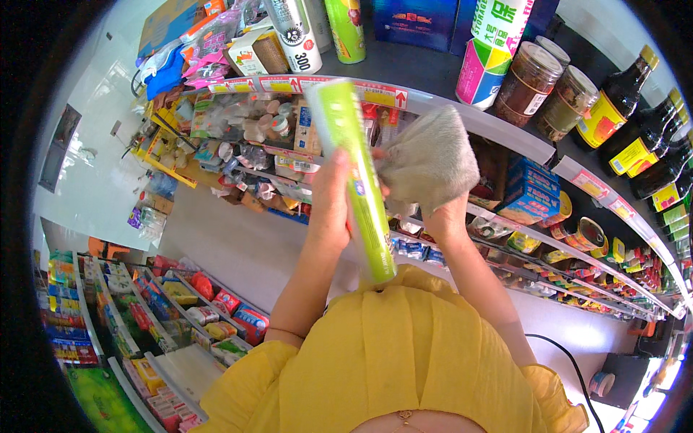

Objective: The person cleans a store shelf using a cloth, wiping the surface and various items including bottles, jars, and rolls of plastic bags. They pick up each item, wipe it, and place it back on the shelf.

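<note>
A long lime-green roll (361,191) in clear plastic wrap is held tilted in front of my chest, its upper end pointing away from me. My left hand (330,198) is closed around it from the left side. A grey cloth (431,162) is bunched over my right hand (446,216), which grips it from beneath; the cloth hides most of those fingers. Its left edge meets the roll's right side. Beyond my hands, on the dark top shelf (404,56), stand a similar green roll (346,29), a white canister-like roll (294,36) and a pink-and-white roll (491,58).
Right of the rolls stand lidded jars (530,83) and dark sauce bottles (617,97). Lower shelves hold blue boxes (532,191) and cans. Behind me on the left is another rack of packets (195,292). A black cable (577,368) runs along the floor at right.
</note>
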